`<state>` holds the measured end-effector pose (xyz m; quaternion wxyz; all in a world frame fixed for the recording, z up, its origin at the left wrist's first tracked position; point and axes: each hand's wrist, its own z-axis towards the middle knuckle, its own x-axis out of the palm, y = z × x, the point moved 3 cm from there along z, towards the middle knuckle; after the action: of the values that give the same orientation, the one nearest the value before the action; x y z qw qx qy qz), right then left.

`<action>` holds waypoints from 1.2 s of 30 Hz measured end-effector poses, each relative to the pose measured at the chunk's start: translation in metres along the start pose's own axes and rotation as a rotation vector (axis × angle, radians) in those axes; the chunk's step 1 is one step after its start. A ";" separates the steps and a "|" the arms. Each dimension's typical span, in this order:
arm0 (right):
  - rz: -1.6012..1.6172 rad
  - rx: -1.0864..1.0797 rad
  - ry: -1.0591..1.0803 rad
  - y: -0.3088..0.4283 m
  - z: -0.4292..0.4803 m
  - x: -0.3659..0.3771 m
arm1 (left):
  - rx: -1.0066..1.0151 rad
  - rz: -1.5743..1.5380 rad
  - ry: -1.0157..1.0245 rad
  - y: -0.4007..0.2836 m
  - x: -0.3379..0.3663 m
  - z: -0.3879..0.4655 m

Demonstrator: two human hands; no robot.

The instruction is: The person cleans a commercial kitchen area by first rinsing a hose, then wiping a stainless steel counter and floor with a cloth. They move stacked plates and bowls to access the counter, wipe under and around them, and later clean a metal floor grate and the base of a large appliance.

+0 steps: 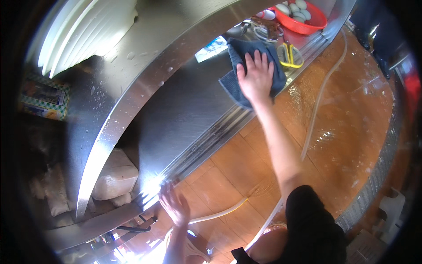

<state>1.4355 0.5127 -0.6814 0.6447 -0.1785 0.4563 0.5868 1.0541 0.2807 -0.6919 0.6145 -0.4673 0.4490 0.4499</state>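
My right hand (256,78) lies flat, fingers spread, on a dark blue-grey cloth (235,84). The cloth rests at the front edge of a stainless steel counter (188,109), one corner folded out to the left. Just right of it are scissors with yellow and grey handles (290,59). Above the cloth, a blue and white packet (211,49) lies on the steel. My left hand (174,204) is by the counter's near left corner, its fingertips at the metal edge in bright glare. It appears to hold nothing.
A red plastic basket (301,24) of eggs stands at the back right. A raised steel shelf (138,77) curves above the counter, bearing stacked white plates (82,29). A pale hose (321,89) crosses the wet tiled floor (230,161). At the upper right is a person's dark-clothed leg (379,29).
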 end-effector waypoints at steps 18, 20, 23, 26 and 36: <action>0.518 0.109 -0.229 -0.081 -0.028 -0.053 | 0.564 -0.299 0.033 -0.219 0.023 0.151; 0.188 0.216 -0.356 -0.111 -0.007 -0.060 | 0.606 -0.169 0.103 -0.241 0.033 0.182; 0.233 0.409 -0.202 -0.147 0.015 -0.044 | 0.608 -0.011 0.187 -0.252 0.049 0.201; 0.385 0.600 -0.114 -0.166 0.023 -0.028 | 0.584 0.025 0.242 -0.249 0.057 0.202; 0.891 0.889 -0.158 -0.154 -0.004 -0.050 | 0.589 0.035 0.265 -0.252 0.056 0.200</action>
<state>1.5812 0.4417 -0.6909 0.3827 0.3574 0.6380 0.5645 1.3359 0.4443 -0.6715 0.6517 -0.3161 0.6440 0.2464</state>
